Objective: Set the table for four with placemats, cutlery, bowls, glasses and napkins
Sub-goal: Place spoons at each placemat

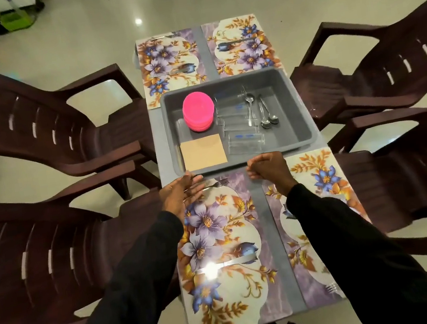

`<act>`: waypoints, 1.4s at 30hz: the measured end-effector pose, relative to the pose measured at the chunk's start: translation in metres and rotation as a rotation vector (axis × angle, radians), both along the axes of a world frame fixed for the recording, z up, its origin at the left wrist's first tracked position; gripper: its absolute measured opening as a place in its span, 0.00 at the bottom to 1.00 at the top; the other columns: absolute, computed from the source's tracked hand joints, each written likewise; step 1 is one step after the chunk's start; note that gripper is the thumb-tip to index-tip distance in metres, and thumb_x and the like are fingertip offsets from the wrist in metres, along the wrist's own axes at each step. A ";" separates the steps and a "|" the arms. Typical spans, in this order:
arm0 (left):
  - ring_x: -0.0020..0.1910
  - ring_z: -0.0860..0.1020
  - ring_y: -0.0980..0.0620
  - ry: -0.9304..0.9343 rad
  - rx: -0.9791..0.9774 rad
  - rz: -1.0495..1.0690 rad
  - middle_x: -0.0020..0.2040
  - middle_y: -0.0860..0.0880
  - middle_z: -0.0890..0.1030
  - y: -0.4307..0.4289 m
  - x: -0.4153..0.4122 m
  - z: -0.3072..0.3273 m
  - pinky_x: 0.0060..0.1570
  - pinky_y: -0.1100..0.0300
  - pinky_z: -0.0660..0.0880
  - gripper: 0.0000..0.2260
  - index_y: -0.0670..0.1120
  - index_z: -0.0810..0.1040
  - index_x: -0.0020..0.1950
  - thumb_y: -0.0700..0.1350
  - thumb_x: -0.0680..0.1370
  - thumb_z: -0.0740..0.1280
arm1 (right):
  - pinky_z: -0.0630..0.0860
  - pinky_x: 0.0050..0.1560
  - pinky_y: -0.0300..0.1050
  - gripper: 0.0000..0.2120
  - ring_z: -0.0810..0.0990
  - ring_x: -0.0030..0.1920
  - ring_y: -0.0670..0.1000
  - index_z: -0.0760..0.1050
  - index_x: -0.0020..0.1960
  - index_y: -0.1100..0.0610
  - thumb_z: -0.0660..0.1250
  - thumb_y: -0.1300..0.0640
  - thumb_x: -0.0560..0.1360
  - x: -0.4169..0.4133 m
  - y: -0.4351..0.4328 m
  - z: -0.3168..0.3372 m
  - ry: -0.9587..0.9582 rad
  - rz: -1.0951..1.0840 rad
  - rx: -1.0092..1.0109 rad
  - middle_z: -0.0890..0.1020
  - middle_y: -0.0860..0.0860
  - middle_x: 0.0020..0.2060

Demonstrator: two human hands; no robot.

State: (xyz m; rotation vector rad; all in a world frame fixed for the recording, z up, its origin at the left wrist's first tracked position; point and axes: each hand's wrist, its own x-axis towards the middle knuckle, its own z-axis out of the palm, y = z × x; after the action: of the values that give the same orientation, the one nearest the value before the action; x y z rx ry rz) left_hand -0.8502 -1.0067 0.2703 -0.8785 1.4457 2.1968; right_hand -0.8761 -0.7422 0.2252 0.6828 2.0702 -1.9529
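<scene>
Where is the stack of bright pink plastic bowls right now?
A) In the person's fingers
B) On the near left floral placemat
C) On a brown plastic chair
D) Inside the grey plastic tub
D: the stack of bright pink plastic bowls sits inside the grey plastic tub in the middle of the table.

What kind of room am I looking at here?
Most likely a home dining area: a small table with floral placemats, four brown plastic armchairs around it, and a glossy floor.
</scene>
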 end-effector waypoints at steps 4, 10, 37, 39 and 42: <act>0.49 0.86 0.43 -0.011 0.018 0.036 0.55 0.38 0.85 0.003 -0.011 0.001 0.43 0.56 0.84 0.10 0.38 0.80 0.58 0.44 0.81 0.69 | 0.85 0.42 0.50 0.04 0.85 0.37 0.57 0.81 0.48 0.69 0.72 0.67 0.76 -0.018 0.007 0.000 0.008 0.020 -0.031 0.85 0.65 0.41; 0.55 0.85 0.41 -0.003 -0.026 0.075 0.57 0.40 0.85 -0.009 -0.038 -0.002 0.58 0.50 0.80 0.15 0.38 0.80 0.60 0.48 0.81 0.69 | 0.85 0.40 0.47 0.03 0.85 0.38 0.56 0.81 0.49 0.68 0.71 0.67 0.76 -0.059 0.001 0.006 0.014 0.058 -0.054 0.85 0.64 0.42; 0.55 0.84 0.40 -0.052 -0.052 0.078 0.57 0.39 0.85 -0.005 -0.139 -0.033 0.55 0.52 0.82 0.14 0.35 0.78 0.63 0.44 0.83 0.67 | 0.85 0.45 0.50 0.03 0.85 0.39 0.57 0.81 0.50 0.66 0.70 0.66 0.77 -0.172 0.004 -0.020 0.028 0.103 0.075 0.86 0.63 0.42; 0.53 0.85 0.42 -0.054 -0.042 0.062 0.56 0.40 0.85 0.000 -0.143 -0.037 0.54 0.53 0.82 0.13 0.37 0.79 0.62 0.44 0.82 0.67 | 0.85 0.44 0.50 0.03 0.85 0.38 0.56 0.81 0.49 0.65 0.71 0.66 0.77 -0.177 0.016 -0.022 0.026 0.090 0.086 0.86 0.63 0.41; 0.52 0.86 0.43 -0.050 -0.030 0.034 0.56 0.41 0.85 0.010 -0.150 -0.041 0.50 0.55 0.83 0.12 0.38 0.80 0.62 0.44 0.82 0.67 | 0.84 0.40 0.49 0.01 0.84 0.36 0.56 0.81 0.47 0.65 0.71 0.67 0.75 -0.189 0.036 -0.026 0.020 0.041 0.125 0.85 0.64 0.40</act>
State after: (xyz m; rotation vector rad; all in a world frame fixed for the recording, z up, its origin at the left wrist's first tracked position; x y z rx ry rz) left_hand -0.9999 -0.9971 0.2290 -0.9674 1.4542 2.1666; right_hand -1.0655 -0.7063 0.1993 0.6426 2.2149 -1.8280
